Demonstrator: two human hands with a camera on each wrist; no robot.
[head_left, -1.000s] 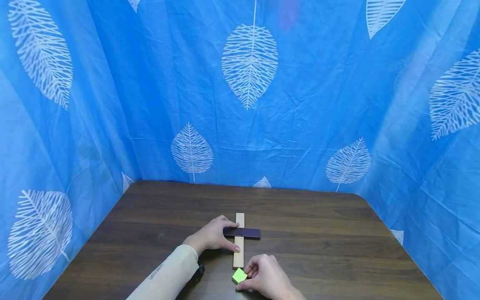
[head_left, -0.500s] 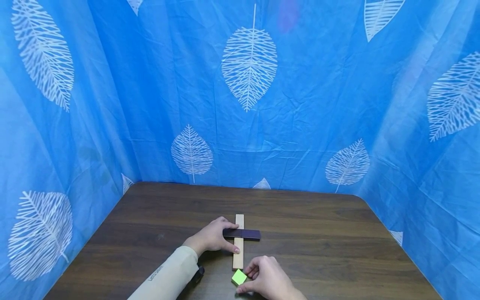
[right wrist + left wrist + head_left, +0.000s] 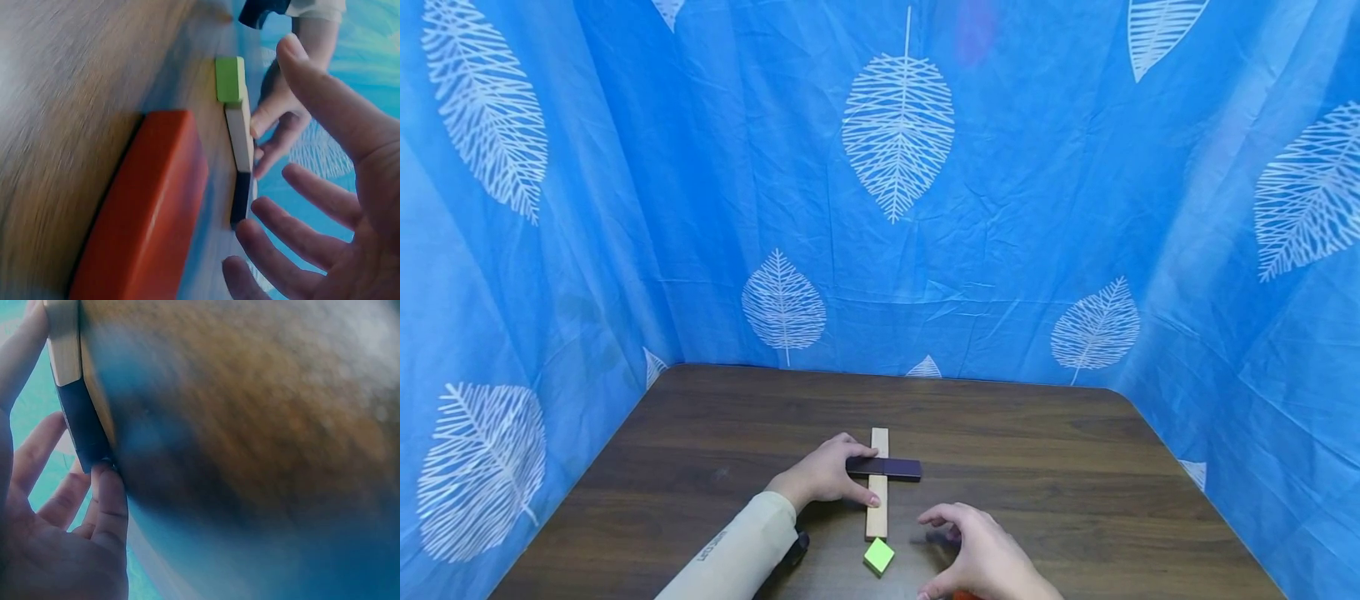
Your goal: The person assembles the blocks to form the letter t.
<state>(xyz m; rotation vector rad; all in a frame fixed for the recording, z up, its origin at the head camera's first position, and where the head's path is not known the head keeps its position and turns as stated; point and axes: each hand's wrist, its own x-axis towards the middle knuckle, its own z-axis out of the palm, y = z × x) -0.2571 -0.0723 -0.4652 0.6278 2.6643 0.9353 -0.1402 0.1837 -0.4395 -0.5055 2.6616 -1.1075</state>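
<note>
Two pale wooden strips, a far one and a near one, make a cross with the dark purple crosspiece. My left hand rests at the crosspiece's left side; its thumb lies on the near strip, and fingers touch the dark end in the left wrist view. A lime-green block sits cornerwise at the near strip's lower end. To its right, my right hand is spread, holding nothing. Beside that hand lies a red block, mostly hidden from the head view.
The brown wooden table is bordered by a blue curtain with white leaf prints at the back and both sides. A black object shows at my left wrist, by the cream sleeve.
My right hand has let go of the lime-green block and moved right, its fingers spreading. A bit of red now shows under it. My left hand stays where it was.
</note>
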